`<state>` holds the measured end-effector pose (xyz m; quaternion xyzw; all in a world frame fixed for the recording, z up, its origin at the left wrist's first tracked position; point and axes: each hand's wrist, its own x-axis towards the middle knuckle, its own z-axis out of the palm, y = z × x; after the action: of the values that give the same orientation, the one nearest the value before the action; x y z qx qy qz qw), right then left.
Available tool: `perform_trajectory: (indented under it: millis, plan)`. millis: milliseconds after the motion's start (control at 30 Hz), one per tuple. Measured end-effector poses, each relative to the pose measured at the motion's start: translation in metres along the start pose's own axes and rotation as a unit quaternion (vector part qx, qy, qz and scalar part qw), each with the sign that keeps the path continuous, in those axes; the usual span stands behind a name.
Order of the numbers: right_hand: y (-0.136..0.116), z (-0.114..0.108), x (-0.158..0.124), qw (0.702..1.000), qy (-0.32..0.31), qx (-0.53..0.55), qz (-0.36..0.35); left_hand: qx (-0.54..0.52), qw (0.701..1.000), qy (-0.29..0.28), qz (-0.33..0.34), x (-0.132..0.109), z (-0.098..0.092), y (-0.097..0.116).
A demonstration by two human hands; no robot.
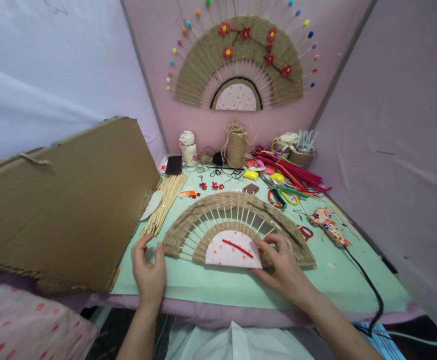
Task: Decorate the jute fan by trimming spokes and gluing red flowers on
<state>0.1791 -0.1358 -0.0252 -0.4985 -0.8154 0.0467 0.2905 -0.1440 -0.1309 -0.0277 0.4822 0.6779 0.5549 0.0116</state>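
Note:
A half-round woven twine fan (218, 205) with thin stick ribs lies on the green tabletop in front of me. At its base is a white half-circle of fabric with pink dots (218, 250), and a short red pipe cleaner (237, 248) lies slantwise across that fabric. My right hand (280, 260) grips the fan at the right corner of the half-circle, with thumb and fingers at its edge. Beside the fan's left end, my left hand (149, 262) rests with thumb and fingers apart, holding nothing. Dark twig-like strips run along the fan's woven band.
Left stands a cardboard sheet (72, 210) beside bamboo sticks (169, 200). Behind the fan are red flowers (214, 186), a twine spool (236, 145), pliers (276, 197) and red pipe cleaners (293, 167). A corded glue gun (329, 225) lies right. A finished fan (192, 65) hangs on the wall.

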Motion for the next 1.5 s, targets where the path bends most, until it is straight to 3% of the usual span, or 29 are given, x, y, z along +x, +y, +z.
perform_trajectory:
  millis: [167,233,300,367,433,500,600,867,1000,1167,1333,1500]
  plan:
    - [0.004,-0.013,0.002,0.997,0.059,-0.033,-0.042,-0.068,0.994,0.083,-0.028,-0.032,-0.001,0.018]
    - [0.007,-0.018,0.007,0.993,0.097,-0.048,-0.051,-0.138,0.986,0.065,-0.068,-0.045,0.006,0.027]
    - [0.01,-0.021,0.015,0.987,0.137,-0.064,-0.058,-0.246,0.958,-0.017,-0.146,-0.05,0.018,0.037]
    - [0.015,-0.022,0.024,0.979,0.174,-0.079,-0.064,-0.377,0.882,-0.16,-0.233,-0.047,0.032,0.05]
    - [0.019,-0.02,0.034,0.971,0.209,-0.087,-0.077,-0.491,0.774,-0.283,-0.284,-0.037,0.047,0.065]
    - [0.023,-0.017,0.043,0.963,0.235,-0.091,-0.091,-0.566,0.694,-0.329,-0.3,-0.025,0.06,0.08]
    - [0.027,-0.014,0.052,0.959,0.249,-0.088,-0.106,-0.61,0.646,-0.328,-0.32,-0.012,0.073,0.096]
    - [0.032,-0.007,0.058,0.954,0.249,-0.095,-0.14,-0.591,0.647,-0.286,-0.388,-0.014,0.081,0.096]
    - [0.024,-0.005,0.054,0.978,0.162,-0.095,-0.094,-0.585,0.65,-0.256,-0.413,-0.016,0.085,0.09]
    - [-0.006,0.002,0.035,0.987,0.153,-0.056,-0.012,-0.587,0.655,-0.216,-0.425,-0.012,0.091,0.084]
    - [-0.03,0.025,0.034,0.991,-0.089,-0.088,0.04,-0.597,0.662,-0.178,-0.416,-0.001,0.089,0.09]
    - [-0.023,0.033,0.047,0.976,-0.169,-0.126,0.056,-0.602,0.665,-0.16,-0.413,0.007,0.073,0.094]
